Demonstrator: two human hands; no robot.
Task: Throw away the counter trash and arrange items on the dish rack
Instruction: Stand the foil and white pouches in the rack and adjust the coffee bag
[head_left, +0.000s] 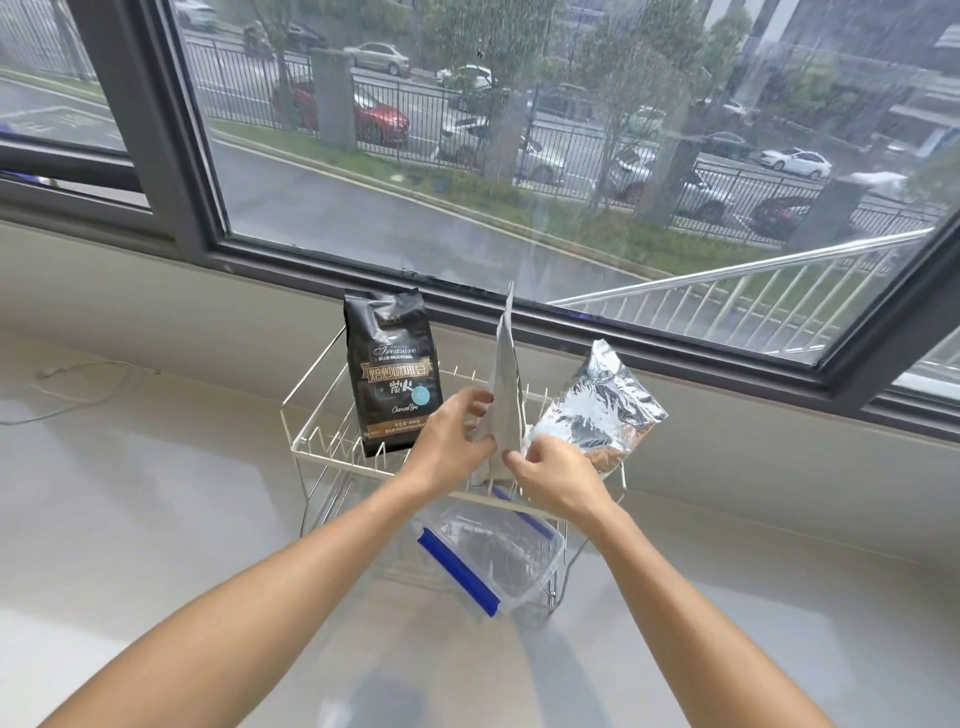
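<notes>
A white wire dish rack (311, 441) stands on the pale counter below the window. In its upper tier a black coffee bag (392, 371) stands upright at the left. A crinkled silver foil pouch (602, 408) leans at the right. Between them a tall grey pouch (504, 384) stands edge-on. My left hand (457, 436) grips its left side. My right hand (556, 470) pinches its lower right edge. A clear plastic container with blue clips (488, 556) lies in the lower tier.
A thin white cable (78, 384) lies on the counter at the far left. The window frame (675, 358) and its sill run just behind the rack. Bare counter (182, 545) surrounds the rack.
</notes>
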